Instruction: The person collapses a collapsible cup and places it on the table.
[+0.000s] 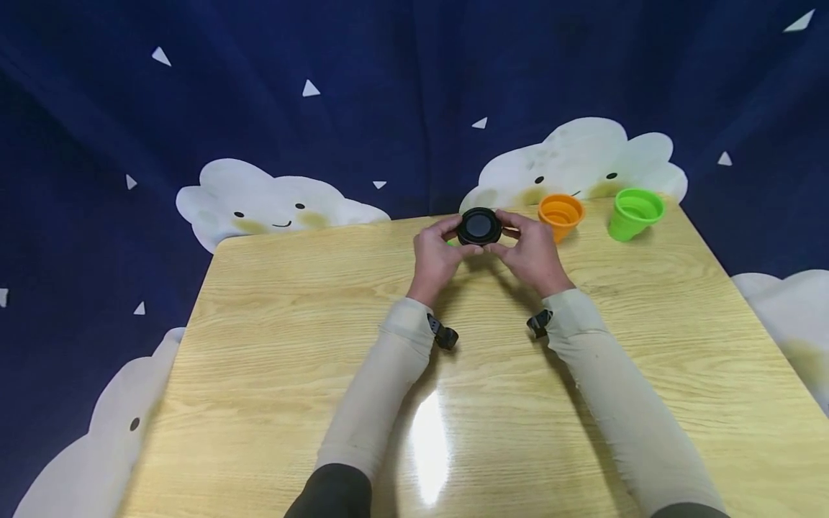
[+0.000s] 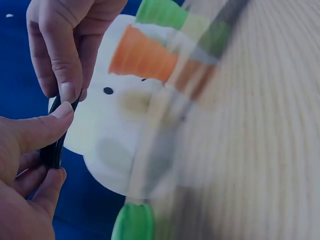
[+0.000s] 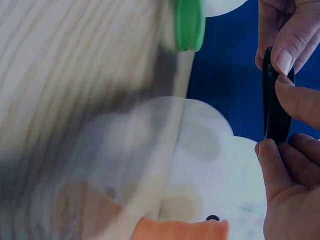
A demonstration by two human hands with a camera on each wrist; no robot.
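Both hands hold a flat, round black disc with ringed edges, which looks like a collapsed folding cup (image 1: 479, 226), raised above the far part of the table. My left hand (image 1: 437, 255) pinches its left edge between thumb and fingers. On the opposite edge, my right hand (image 1: 532, 253) grips it the same way, the two thumbs close together at the near side. Seen edge-on in the right wrist view, the black cup (image 3: 276, 107) is thin. A low green round piece (image 2: 134, 222) lies on the table below the hands, mostly hidden by the left hand in the head view.
Right of the hands stands an orange ribbed cup (image 1: 561, 212), partly behind the right hand. Farther right is a bright green cup (image 1: 635, 212). The wooden table (image 1: 291, 324) ends at a dark blue cloth (image 1: 363, 86) with printed clouds.
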